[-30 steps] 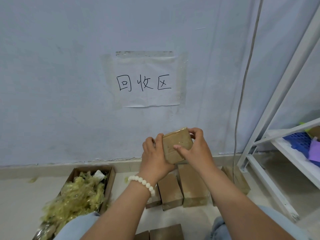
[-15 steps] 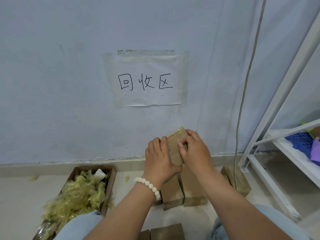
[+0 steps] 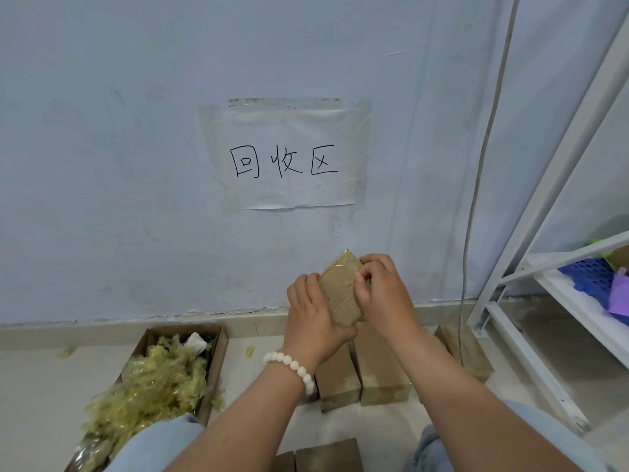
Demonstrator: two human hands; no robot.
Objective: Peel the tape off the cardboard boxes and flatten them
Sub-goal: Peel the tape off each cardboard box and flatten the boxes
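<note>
Head view. Centre-right of frame, lower half: small cardboard box (image 3: 342, 294), brown, flat rectangular block, held up in front of the wall (image 3: 102, 165), tilted so one corner points up. Glossy clear tape (image 3: 343, 265) wraps its top end and shows crinkled shine.

Left hand (image 3: 315, 321) grips the box from the left side and below, fingers curled round its edge; white bead bracelet (image 3: 292, 366) on that wrist. Right hand (image 3: 384, 294) is on the box's right edge, fingers curled tight and pinching near the top; cannot tell whether they hold tape or only cardboard.

Below the hands, on the pale floor (image 3: 41, 386): upright taped boxes (image 3: 381, 369), matte brown, side by side and touching. One more box (image 3: 466, 352) lies lower right by the rack foot.

Lower left: open carton (image 3: 218, 356) filled with yellowish crumpled tape wads (image 3: 160, 379), stringy and shiny, spilling over its near end.

Upper centre: white paper sign (image 3: 292, 158) with handwritten black characters, taped to the pale blue wall. Thin grey cable (image 3: 476, 199) hangs down at right. Far right: white metal rack (image 3: 544, 199) with a blue perforated plastic basket (image 3: 589, 274) on its shelf.
</note>
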